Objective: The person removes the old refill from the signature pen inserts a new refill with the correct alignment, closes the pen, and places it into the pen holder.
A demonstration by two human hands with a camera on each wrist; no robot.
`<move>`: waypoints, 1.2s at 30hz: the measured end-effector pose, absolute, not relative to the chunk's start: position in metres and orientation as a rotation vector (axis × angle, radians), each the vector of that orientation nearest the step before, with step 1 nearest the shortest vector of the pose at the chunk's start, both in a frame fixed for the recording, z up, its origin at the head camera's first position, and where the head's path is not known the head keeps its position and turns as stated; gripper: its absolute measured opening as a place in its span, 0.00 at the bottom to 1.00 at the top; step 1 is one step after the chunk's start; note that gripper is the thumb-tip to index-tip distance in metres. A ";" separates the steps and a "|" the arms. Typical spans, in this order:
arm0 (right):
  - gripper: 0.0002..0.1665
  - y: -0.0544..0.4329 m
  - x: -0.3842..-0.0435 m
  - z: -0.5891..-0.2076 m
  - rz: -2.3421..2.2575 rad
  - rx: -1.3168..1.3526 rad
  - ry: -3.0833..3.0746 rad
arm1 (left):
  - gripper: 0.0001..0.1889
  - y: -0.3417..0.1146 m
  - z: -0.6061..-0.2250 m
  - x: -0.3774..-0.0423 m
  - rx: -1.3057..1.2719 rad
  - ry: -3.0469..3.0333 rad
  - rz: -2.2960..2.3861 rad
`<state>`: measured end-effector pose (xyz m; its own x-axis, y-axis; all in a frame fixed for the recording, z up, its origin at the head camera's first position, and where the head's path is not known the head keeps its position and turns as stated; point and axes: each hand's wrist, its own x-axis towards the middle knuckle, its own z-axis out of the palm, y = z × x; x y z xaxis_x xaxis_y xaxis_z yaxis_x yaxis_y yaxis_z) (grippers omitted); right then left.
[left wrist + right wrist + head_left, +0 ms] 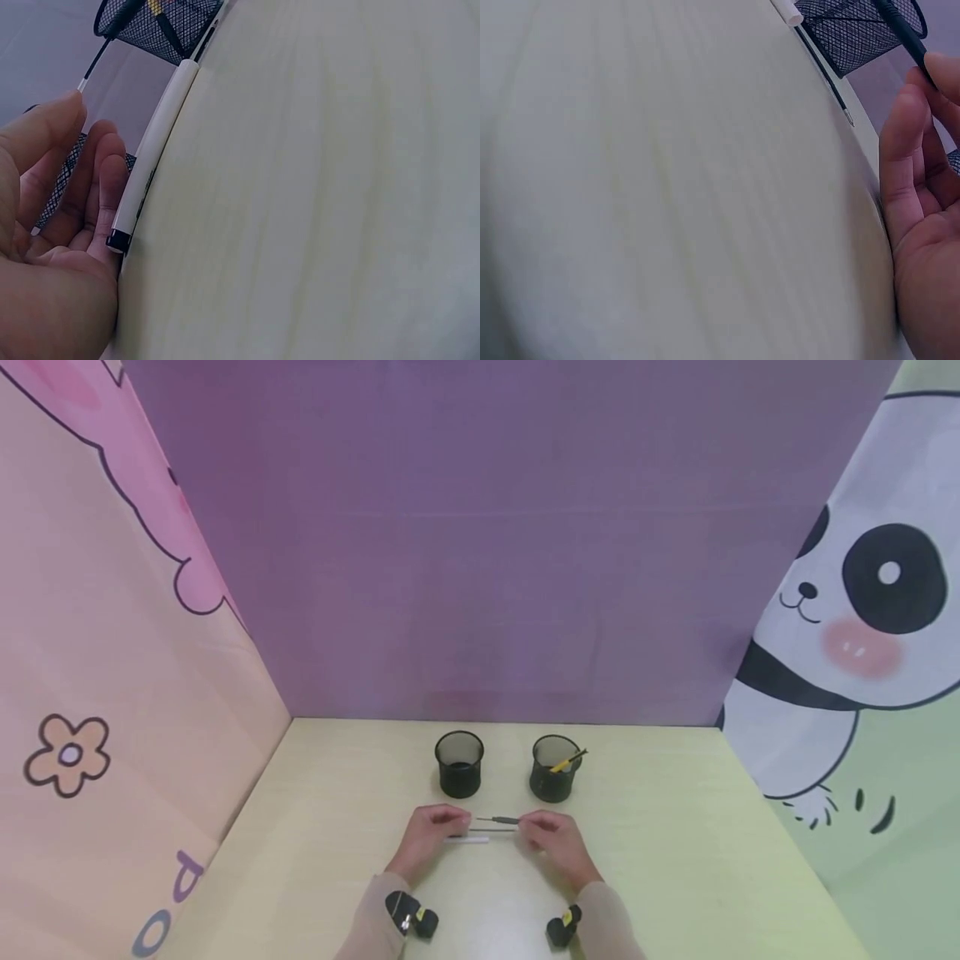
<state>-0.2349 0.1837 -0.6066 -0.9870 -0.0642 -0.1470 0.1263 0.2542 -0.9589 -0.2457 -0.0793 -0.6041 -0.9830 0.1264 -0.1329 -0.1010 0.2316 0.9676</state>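
Between the two hands a slim dark pen-like stick (506,820) runs level just above the table. Its thicker dark part is pinched by the thumb and fingers of my right hand (557,842). From that part a thin rod (96,60) with a pale tip extends leftward. My left hand (429,837) has its thumb and finger at the pale tip, pinching it, with the other fingers loosely curled. Below the hands, a white pen (154,146) with a black end lies on the table. Beside it lies a thin dark pen refill (829,79) with a metal point.
Two black mesh pen holders stand behind the hands, the left holder (460,779) and the right holder (551,785). A yellow and black stick (567,762) leans in the right one. A purple backdrop (495,568) rises at the table's (337,793) far edge.
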 end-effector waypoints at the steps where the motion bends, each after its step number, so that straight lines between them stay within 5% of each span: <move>1: 0.15 0.184 -0.235 -0.607 -1.835 0.068 2.356 | 0.12 -0.079 -0.604 -0.246 0.027 2.312 1.842; 25: 0.15 0.191 -0.236 -0.607 -2.028 0.213 2.262 | 0.14 -0.078 -0.598 -0.244 0.065 2.333 1.823; 36: 0.17 0.189 -0.237 -0.611 -2.104 0.237 2.182 | 0.08 -0.086 -0.593 -0.239 0.229 2.689 1.261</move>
